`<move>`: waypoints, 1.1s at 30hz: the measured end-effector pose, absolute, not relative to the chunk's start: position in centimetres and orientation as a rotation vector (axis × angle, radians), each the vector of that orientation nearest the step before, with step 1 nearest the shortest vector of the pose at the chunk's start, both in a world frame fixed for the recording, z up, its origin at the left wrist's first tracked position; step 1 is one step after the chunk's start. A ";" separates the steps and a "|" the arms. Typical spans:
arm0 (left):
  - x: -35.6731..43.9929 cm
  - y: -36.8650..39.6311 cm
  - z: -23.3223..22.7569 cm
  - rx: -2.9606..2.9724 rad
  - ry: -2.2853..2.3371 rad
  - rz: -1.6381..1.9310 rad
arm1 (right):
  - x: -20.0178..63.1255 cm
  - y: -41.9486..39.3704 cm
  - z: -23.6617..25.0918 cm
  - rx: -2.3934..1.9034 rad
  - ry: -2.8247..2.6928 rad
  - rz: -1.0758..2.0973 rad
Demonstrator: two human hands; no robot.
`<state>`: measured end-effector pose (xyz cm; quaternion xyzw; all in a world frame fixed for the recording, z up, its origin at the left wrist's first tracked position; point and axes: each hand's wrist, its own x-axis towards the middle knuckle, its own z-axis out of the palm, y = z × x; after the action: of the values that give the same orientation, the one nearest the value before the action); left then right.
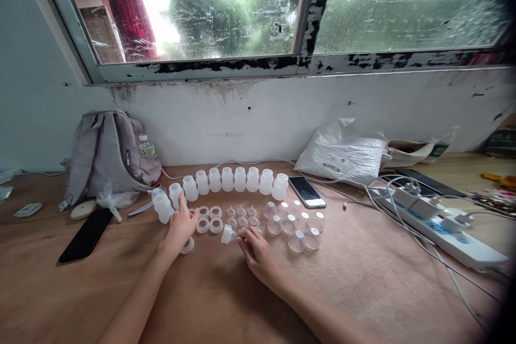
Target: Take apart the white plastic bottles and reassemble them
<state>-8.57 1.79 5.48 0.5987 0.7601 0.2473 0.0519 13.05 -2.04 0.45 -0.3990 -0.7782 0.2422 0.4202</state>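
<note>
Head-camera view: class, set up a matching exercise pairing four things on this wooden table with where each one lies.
Things:
1. grey fabric backpack
2. row of translucent white plastic bottles
3. white power strip
4. black phone, dark screen up

Places:
A. right side of the table, with plugs and cables in it
B. near the left edge, in front of the backpack
C. far left, leaning against the wall
D. beyond the person's hands, running towards a second phone

Pairs: 1-C, 2-D, 3-A, 4-B
</note>
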 end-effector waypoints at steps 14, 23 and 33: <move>-10.6 3.7 5.9 2.083 2.551 0.877 | 13.1 -2.2 0.5 -0.902 -1.929 0.545; -6.0 -1.2 4.8 2.414 1.660 1.999 | 13.5 -1.9 0.4 -0.946 -1.696 0.607; -2.6 -3.2 0.9 2.160 1.271 1.466 | 14.0 -1.7 1.2 -1.032 -1.616 0.634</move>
<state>-2.61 -3.25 0.85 0.7387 0.4348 0.5013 0.1186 13.99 -1.72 1.17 -0.4327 -0.6775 0.2660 0.5321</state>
